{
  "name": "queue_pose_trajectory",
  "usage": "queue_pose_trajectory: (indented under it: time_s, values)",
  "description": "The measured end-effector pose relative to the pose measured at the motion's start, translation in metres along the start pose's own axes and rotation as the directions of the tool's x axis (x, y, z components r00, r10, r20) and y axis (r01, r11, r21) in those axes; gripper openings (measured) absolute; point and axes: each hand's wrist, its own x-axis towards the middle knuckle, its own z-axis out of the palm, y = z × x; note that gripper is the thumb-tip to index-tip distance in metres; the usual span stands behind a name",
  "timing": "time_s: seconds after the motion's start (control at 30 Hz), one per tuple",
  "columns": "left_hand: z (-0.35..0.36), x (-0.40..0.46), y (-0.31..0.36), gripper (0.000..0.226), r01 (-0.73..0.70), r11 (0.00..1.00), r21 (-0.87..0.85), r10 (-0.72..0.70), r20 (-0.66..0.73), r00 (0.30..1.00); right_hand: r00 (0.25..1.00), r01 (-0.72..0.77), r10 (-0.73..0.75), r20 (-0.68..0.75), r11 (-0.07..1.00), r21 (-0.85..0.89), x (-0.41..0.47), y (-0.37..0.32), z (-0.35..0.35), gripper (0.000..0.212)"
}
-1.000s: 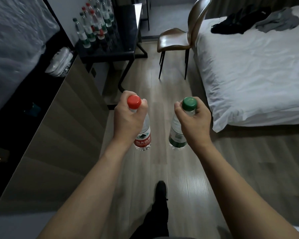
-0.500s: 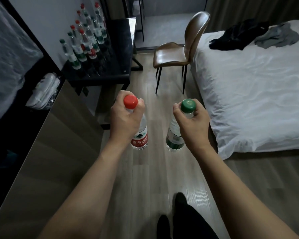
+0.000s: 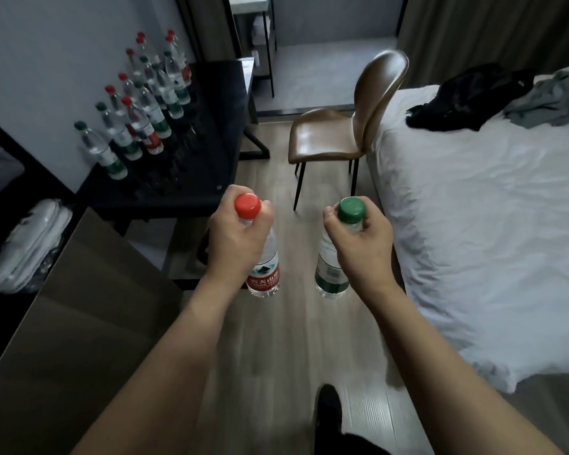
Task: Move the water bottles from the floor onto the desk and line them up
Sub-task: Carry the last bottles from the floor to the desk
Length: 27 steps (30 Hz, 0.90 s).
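Two hands clamped bottle necks: left hand (image 3: 236,238) the red-capped bottle (image 3: 262,269), right hand (image 3: 358,239) the green-capped bottle (image 3: 330,272), both near the bench (image 3: 211,133).

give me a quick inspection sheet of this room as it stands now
surface: black desk, glossy, at the left wall.
job's things: red-capped bottle and green-capped bottle carried upright by their necks; red- and green-capped bottles on the desk stand in rows.
clutter: white bundle on the low dark shelf; dark clothes and a grey garment on the bed.
grippers: left hand and right hand, each with fingers curled round a bottle neck.
cables: nothing seen.
surroundings: brown chair, wood floor, curtain.
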Motion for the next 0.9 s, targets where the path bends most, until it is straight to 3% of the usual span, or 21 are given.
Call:
queue_pose_trajectory:
  time_s: [0.3,0.7,0.9]
  values:
    - [0.063,0.125,-0.036,0.019,-0.021,1.000,-0.012,0.020,-0.044,0.999,1.000,-0.003,0.003,0.005,1.000,0.003,0.133,0.033,0.037,0.018]
    - [0.133,0.317,-0.107,0.014,-0.047,0.997,-0.053,0.047,0.004,0.999,1.000,0.026,-0.026,-0.009,0.997,-0.074,0.314,0.092,0.131,0.020]
    - [0.160,0.404,-0.123,0.019,-0.116,0.991,-0.063,0.114,-0.024,0.993,0.998,0.051,-0.052,-0.023,0.997,-0.064,0.393,0.106,0.166,0.015]
